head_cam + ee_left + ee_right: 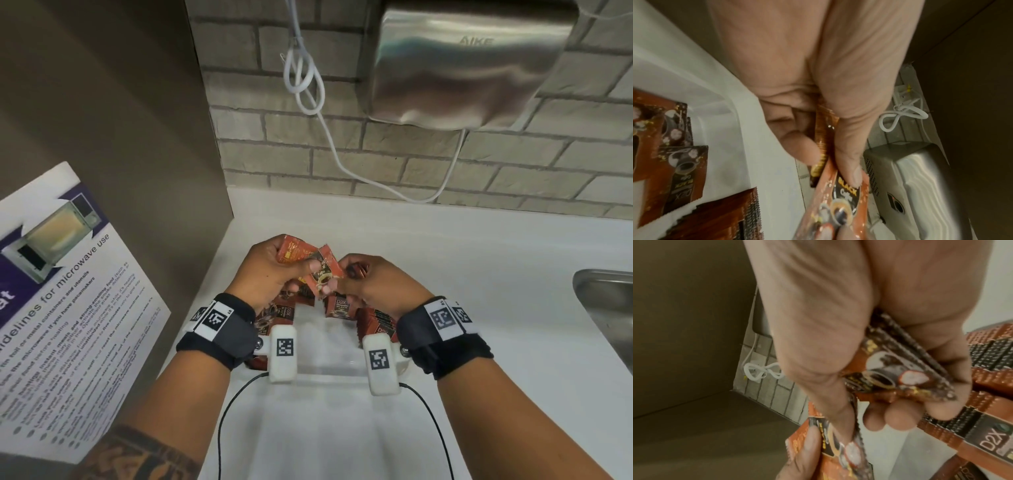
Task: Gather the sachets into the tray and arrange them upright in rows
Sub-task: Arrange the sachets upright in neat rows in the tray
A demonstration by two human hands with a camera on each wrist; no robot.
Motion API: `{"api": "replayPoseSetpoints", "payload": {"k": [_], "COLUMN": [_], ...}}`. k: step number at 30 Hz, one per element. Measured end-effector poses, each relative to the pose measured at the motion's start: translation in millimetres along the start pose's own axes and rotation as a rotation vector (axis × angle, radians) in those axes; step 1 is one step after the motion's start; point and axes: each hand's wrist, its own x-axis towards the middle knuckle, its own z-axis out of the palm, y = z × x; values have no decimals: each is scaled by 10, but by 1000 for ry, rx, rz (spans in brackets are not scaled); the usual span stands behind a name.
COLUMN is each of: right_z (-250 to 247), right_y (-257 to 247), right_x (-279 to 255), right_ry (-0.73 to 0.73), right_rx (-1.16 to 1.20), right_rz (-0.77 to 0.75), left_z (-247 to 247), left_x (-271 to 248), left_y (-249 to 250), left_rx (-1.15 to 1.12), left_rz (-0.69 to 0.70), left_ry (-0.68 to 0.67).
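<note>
Microwave poster (51, 308) leans on the left side panel, clear of the work.

Left hand (274, 270) is curled around a small bunch of sachets (294, 251), thumb clamping the front one (840, 191) face-out. My read: it's the buffer stock, held above the tray so pieces can be peeled off one at a time.

The front sachet (323, 272) bridges both hands; the right thumb looks to be on its right edge, so probably a handover or a squaring-up. Can't tell which.

Right hand (376, 287) is also closed, fingers wrapped on its own thin stack of sachets (900, 369), edges aligned. Likely pre-squared so they drop in as a block and stand up.

Clear tray (325, 346) sits on the white counter (479, 274) directly under both hands, near the person. Loose sachets (284, 313) lie at its far left, some facing up. A row already stands on edge along the right wall (378, 323), tightly packed, probably so each props the next.

Sink (606, 308) at the far right, hand dryer (472, 65) on the brick wall above.
</note>
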Motion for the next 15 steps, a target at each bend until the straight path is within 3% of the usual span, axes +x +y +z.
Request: {"api": "replayPoseSetpoints", "payload": {"k": [4, 8, 10, 15], "right_z": [49, 108, 103, 141], "right_y": [-55, -59, -34, -65], "right_x": [22, 12, 4, 11], "right_ry": [-5, 17, 25, 101], "right_rx": [55, 98, 268, 628], "right_rz": [-20, -28, 3, 113], "left_z": [75, 121, 84, 61], "left_x": [31, 50, 55, 61], "left_y": [-14, -32, -46, -72], "left_rx": [82, 3, -41, 176], "left_rz": [20, 4, 11, 171], "left_ry": [-86, -89, -62, -42]}}
